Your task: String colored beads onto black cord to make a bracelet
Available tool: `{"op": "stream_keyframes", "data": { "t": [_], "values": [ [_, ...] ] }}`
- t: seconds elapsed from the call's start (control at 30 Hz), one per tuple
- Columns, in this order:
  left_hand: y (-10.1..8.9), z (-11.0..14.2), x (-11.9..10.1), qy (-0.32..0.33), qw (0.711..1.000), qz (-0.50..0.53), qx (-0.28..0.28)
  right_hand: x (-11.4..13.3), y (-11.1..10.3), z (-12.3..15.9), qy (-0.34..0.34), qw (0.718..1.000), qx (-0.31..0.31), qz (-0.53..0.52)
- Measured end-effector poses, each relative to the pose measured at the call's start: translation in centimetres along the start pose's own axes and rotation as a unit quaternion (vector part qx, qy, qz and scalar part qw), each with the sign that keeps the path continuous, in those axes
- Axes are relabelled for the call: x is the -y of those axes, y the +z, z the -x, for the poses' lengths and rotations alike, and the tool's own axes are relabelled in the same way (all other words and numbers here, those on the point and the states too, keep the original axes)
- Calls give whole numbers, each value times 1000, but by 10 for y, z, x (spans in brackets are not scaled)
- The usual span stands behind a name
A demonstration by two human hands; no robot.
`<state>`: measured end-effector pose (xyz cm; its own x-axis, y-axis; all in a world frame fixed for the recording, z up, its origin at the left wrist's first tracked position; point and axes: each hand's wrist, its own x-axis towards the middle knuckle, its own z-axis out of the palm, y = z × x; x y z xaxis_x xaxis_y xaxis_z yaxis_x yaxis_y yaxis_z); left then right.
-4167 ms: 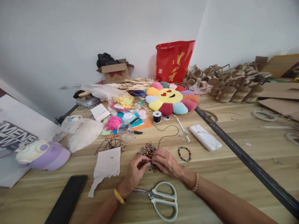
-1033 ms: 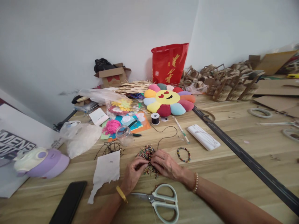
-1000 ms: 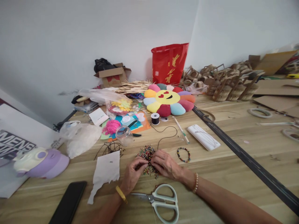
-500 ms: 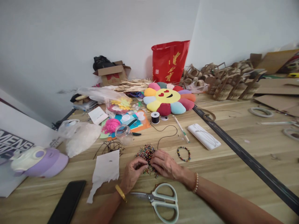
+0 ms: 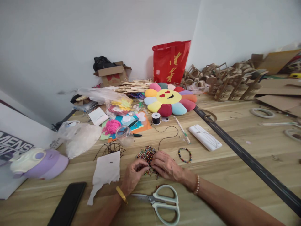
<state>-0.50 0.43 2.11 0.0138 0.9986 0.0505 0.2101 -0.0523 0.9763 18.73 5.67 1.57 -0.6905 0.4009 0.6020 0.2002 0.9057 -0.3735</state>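
Note:
A heap of small multicoloured beads (image 5: 146,153) lies on the wooden table. Over its left side, my left hand (image 5: 135,172) has thumb and fingertips pinched together; whatever is between them is too small to make out. My right hand (image 5: 166,166) is closed at the heap's right side, its fingertips almost meeting the left ones. A thin black cord (image 5: 168,137) runs from a spool (image 5: 156,118) to behind my right hand, and its end is hidden by the fingers. A finished-looking bead bracelet (image 5: 185,155) rests right of that hand. White-handled scissors (image 5: 164,202) lie just below both hands.
Left of my hands are torn white paper (image 5: 107,169), a black phone (image 5: 67,204) and a purple cap (image 5: 44,163). Beyond the beads stand a clear jar (image 5: 124,135) and pink yarn (image 5: 112,126). A white power bank (image 5: 205,137) lies right, a flower cushion (image 5: 170,98) behind.
Both hands stay over the beads in nearly the same pose. The view has shifted very slightly; nothing else has visibly moved.

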Motion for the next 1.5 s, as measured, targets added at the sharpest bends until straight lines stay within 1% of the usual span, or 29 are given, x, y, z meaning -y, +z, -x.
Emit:
{"op": "stream_keyframes", "data": {
  "t": [0.1,0.3,0.4,0.57,0.87,1.03,1.3,1.5],
  "values": [
    [1,0,-2,0,1000,4,7,0,1,0,0,1000,-1,2],
    [0,0,-3,5,1000,-4,2,-2,2,1,0,1000,3,1],
    [0,0,-2,16,1000,-9,6,-1,2,1,-4,1000,0,5],
    [2,0,0,33,999,-18,5,-1,2,1,0,1000,17,10],
    [1,0,1,67,997,-38,6,-1,1,0,-8,1000,13,12],
    [1,0,3,87,995,-45,4,-2,3,1,-7,1000,9,-8],
    [0,0,5,88,994,-57,14,-4,4,3,-7,1000,8,-16],
    [0,-1,5,93,993,-67,13,-3,6,3,-10,999,3,-51]
  ]
}}
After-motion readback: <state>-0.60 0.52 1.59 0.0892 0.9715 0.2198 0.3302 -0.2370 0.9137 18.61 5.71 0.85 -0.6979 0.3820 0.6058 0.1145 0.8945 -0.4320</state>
